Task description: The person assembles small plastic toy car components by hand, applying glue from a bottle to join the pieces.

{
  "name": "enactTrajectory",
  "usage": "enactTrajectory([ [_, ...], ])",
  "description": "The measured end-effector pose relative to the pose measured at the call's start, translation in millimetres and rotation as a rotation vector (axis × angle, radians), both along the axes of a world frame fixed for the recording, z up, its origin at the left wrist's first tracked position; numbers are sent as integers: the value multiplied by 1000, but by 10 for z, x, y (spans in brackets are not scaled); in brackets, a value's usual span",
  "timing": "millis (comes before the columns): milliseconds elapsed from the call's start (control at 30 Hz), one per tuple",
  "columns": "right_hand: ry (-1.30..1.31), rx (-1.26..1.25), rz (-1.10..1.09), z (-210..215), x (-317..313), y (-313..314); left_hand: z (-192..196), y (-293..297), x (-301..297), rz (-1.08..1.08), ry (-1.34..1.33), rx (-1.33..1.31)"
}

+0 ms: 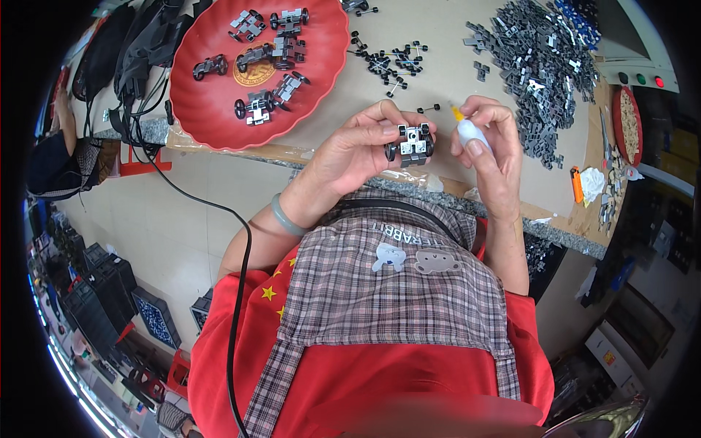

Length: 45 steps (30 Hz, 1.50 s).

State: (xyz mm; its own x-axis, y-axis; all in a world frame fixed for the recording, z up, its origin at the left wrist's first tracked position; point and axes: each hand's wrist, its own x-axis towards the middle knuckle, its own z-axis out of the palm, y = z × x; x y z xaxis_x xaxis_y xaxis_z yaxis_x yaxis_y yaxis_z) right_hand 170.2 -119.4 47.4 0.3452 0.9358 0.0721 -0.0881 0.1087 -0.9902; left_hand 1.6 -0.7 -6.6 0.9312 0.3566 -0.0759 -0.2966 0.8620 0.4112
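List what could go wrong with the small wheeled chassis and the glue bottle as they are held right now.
The left hand pinches the small grey chassis with fingertips close to the white bottle and its yellow nozzle in the right hand; drips may land on skin. Both are held above the table edge, so a slipped part might drop into the lap.

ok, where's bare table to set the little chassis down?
Best patch: bare table between the axles and the grey parts pile, just beyond the left hand holding the chassis. Another strip runs from the right hand to the orange lighter. Crowded: red tray, pile, right edge.
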Motion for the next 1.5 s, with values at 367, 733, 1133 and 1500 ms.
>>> enactTrajectory([
  [367, -125, 125, -279, 54, -130, -66, -46, 36, -9, -25, -20, -18],
  [733, -484, 184, -312, -13, -179, -78, -45, 16, -11, -17, 26, -9],
  [1133, -631, 183, -310, -17, -171, -72, -19, 18, -21, -27, 31, 3],
  [1500, -634, 165, -314, -3, -178, -82, -18, 18, -10, -30, 37, 19],
])
